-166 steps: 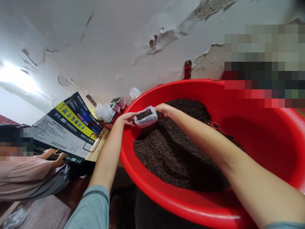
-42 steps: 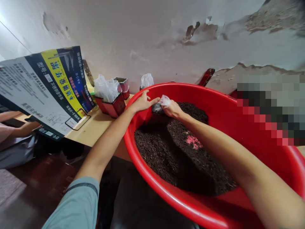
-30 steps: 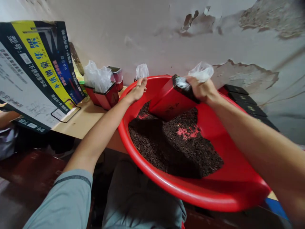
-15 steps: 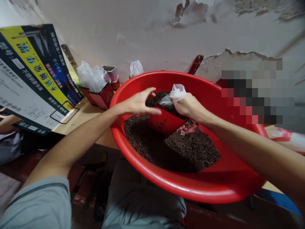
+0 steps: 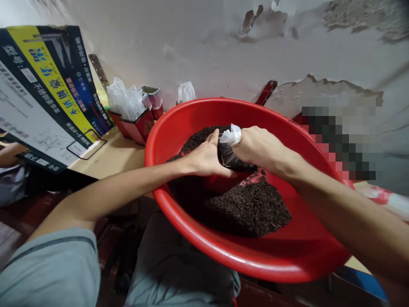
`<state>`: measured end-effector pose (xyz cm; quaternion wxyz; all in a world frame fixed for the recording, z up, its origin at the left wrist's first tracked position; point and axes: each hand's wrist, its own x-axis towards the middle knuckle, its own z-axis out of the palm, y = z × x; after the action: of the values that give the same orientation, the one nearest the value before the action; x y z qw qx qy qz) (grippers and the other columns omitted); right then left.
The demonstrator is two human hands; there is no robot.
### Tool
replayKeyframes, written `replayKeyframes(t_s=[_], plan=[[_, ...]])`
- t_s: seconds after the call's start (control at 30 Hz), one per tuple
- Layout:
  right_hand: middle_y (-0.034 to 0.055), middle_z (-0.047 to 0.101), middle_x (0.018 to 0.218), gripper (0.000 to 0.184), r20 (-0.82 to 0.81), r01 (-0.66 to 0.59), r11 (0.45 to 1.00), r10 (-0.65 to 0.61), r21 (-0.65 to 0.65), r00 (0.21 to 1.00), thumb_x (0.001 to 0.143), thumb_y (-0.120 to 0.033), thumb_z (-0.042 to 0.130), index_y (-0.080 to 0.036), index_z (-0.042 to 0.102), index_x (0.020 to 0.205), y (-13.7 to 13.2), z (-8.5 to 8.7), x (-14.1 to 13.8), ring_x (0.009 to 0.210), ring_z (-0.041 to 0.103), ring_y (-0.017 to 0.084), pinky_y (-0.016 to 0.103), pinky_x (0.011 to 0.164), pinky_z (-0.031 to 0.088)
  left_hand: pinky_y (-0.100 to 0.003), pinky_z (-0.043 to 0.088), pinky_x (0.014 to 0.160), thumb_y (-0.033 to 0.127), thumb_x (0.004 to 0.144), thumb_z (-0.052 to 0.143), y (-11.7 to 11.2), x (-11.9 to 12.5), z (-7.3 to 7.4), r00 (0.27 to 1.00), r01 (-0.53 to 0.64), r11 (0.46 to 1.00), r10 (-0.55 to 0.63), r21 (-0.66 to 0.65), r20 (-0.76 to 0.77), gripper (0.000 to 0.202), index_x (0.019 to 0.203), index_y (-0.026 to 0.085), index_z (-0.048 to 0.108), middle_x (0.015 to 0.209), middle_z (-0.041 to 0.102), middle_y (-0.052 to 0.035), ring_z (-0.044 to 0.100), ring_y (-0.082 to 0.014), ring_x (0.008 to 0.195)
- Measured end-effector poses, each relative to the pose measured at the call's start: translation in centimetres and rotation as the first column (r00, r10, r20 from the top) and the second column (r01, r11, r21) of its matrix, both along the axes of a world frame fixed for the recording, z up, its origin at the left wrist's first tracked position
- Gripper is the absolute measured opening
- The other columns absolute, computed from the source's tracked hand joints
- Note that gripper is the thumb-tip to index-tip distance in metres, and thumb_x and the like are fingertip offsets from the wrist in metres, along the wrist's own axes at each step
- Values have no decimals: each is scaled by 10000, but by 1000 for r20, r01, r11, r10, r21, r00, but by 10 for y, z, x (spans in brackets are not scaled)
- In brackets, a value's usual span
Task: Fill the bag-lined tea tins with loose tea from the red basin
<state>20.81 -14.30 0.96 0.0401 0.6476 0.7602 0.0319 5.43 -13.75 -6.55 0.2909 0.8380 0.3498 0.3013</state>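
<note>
A big red basin [image 5: 243,260] sits in front of me, holding a heap of dark loose tea leaves [image 5: 255,209]. A red tin lined with a clear plastic bag [image 5: 228,151], packed with the dark leaves, stands in the heap. My left hand [image 5: 204,160] is wrapped round the tin's near side. My right hand [image 5: 260,147] is closed on the gathered top of the bag, whose white end sticks up between my fingers.
Several more red tins with plastic bags [image 5: 131,115] stand on the wooden table [image 5: 108,160] at the back left. A large printed cardboard box [image 5: 47,89] leans at the left, with another person's arm [image 5: 8,151] below it. A peeling wall rises behind.
My right hand lifted the tin out of the basin, then set it back into the leaves. My left hand left the basin's rim and closed on the tin.
</note>
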Motion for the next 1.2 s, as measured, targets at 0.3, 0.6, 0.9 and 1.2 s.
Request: replayKeyframes(t_s=[0.3,0.6,0.9,1.2], plan=[[118,716,799,463,78,-327,915,318,236,945,980,-462,361,-219,751,1041,-30,11,-3,736,643,240,356,663,431,-390,563,886,323,466,899,54,-46,51,884,422,871,-457,-252,-101,817,1254,251,695,1075,765,-41,695,-307,1076],[116,746,1041,479,-607,-494,867,362,-59,707,961,-413,342,-235,732,1175,-17,-1,-26,1088,657,287,444,918,530,-303,546,699,310,690,731,88,-70,11,904,300,874,-388,-382,-177,189,852,246,803,812,766,-14,687,-200,742],[88,753,965,278,-451,-262,965,245,24,858,850,-203,409,-186,684,889,5,0,-25,892,709,238,334,778,534,-323,528,896,449,933,579,15,-86,35,965,-262,964,261,51,31,441,1244,160,697,1113,765,-118,719,-231,1002],[138,697,650,262,372,-68,985,124,-161,920,849,-230,507,-204,691,664,6,32,-39,684,702,269,344,614,456,-458,456,1022,841,676,644,-58,-35,22,983,-107,990,118,87,-137,1213,1582,114,296,1585,408,-268,446,-454,1407]])
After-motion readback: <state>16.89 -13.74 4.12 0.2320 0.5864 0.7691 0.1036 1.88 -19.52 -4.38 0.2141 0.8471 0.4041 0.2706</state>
